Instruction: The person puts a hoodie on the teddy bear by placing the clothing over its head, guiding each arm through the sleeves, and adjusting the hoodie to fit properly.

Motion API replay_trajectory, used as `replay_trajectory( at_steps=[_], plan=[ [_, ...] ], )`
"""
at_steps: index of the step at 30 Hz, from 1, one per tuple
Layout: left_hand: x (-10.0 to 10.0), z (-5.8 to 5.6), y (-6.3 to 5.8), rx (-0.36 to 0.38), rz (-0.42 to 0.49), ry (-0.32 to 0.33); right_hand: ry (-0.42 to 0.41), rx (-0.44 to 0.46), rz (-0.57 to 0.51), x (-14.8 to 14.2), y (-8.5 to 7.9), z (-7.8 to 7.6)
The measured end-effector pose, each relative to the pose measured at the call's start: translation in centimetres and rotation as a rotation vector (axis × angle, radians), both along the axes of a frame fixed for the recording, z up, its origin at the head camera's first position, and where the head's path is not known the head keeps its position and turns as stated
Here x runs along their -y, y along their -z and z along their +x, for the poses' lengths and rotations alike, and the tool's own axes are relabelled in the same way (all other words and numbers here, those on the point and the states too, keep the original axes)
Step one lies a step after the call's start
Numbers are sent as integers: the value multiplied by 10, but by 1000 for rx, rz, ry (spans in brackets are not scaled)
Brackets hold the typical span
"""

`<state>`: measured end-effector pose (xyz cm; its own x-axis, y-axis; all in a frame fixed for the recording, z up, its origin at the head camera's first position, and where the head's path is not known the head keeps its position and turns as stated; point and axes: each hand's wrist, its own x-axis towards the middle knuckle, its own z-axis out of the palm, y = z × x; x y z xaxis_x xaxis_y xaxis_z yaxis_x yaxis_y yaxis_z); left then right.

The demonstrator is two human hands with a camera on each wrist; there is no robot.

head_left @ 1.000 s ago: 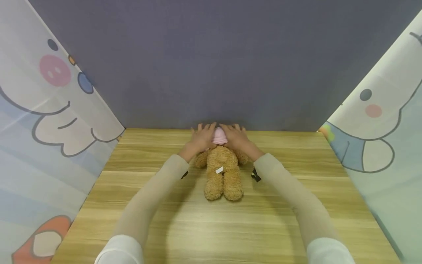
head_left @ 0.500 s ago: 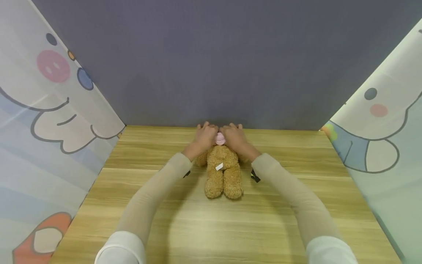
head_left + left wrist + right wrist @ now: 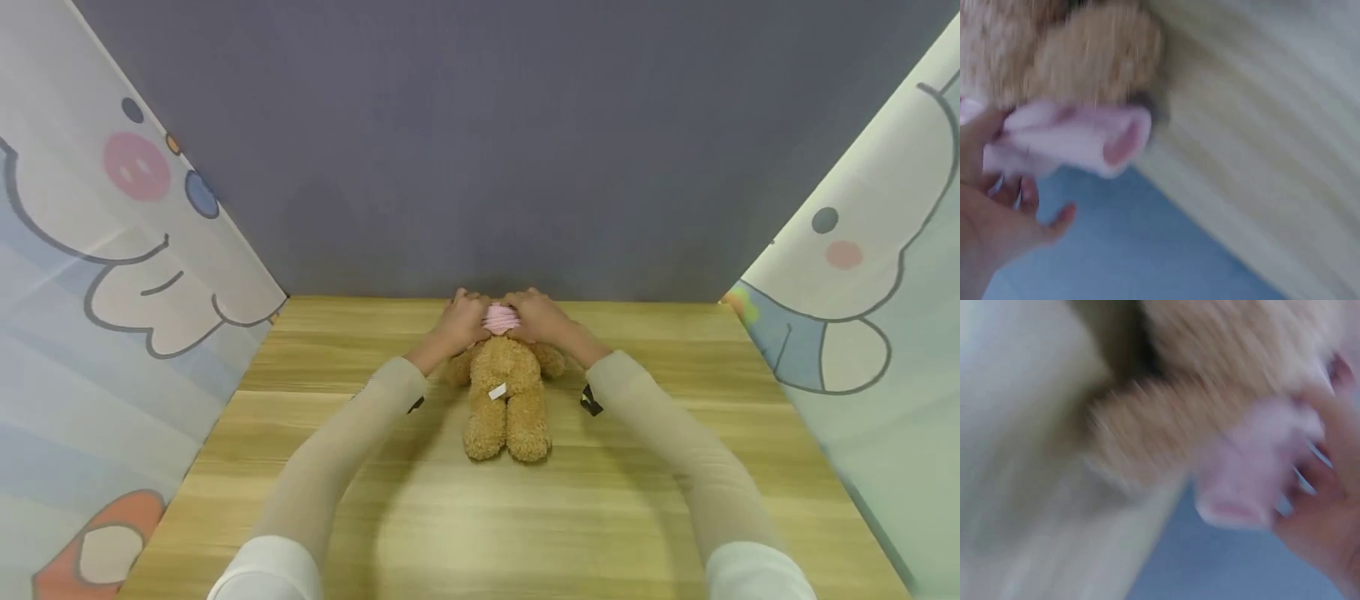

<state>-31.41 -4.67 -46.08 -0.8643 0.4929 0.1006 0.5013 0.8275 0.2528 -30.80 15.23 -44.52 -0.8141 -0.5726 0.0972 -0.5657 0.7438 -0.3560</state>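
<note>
A brown teddy bear (image 3: 506,371) lies on the wooden table with its legs toward me and a small white tag (image 3: 498,391) at its lower back. Pink cloth (image 3: 500,320) covers its head end, showing creases between my hands. My left hand (image 3: 462,320) grips the cloth on the left side, and my right hand (image 3: 542,318) grips it on the right. In the left wrist view, a pink sleeve-like end (image 3: 1104,140) sticks out beside the bear's arm (image 3: 1100,53). A similar pink end (image 3: 1238,487) hangs by my fingers in the right wrist view, which is blurred.
The wooden table (image 3: 465,525) ends at a dark grey upright panel (image 3: 495,150) just beyond my hands. Printed cartoon curtains stand on the left (image 3: 60,350) and right (image 3: 900,450).
My fingers, spread at first, have curled into the pink cloth. The cloth now shows wider and more creased between my hands. The bear has stayed almost in place.
</note>
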Motion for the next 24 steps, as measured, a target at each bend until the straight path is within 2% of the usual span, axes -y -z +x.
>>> replay_trajectory(
  at_steps=[2,4,7,10,11,14,17,20,24],
  plan=[
    [9,-2,-4,88,19,84,-40,172,-33,-12,-13,-3],
    [18,-3,-9,188,65,175,-64,264,-57,-23,-22,-5],
    [27,-7,-16,281,123,304,-102,276,-54,-30,-27,-10],
    [28,-13,-23,328,144,347,-127,296,-14,-24,-28,-15],
    [26,-14,-24,341,140,340,-125,317,11,-21,-29,-16],
    [18,-14,-26,423,132,242,-128,399,82,-12,-35,-15],
    [11,-11,-27,441,89,169,-153,404,145,-5,-37,-12],
    [7,-10,-27,378,14,119,-191,327,166,0,-34,-11],
    [3,-5,-24,258,-74,44,-224,248,132,3,-33,-6]
  ],
)
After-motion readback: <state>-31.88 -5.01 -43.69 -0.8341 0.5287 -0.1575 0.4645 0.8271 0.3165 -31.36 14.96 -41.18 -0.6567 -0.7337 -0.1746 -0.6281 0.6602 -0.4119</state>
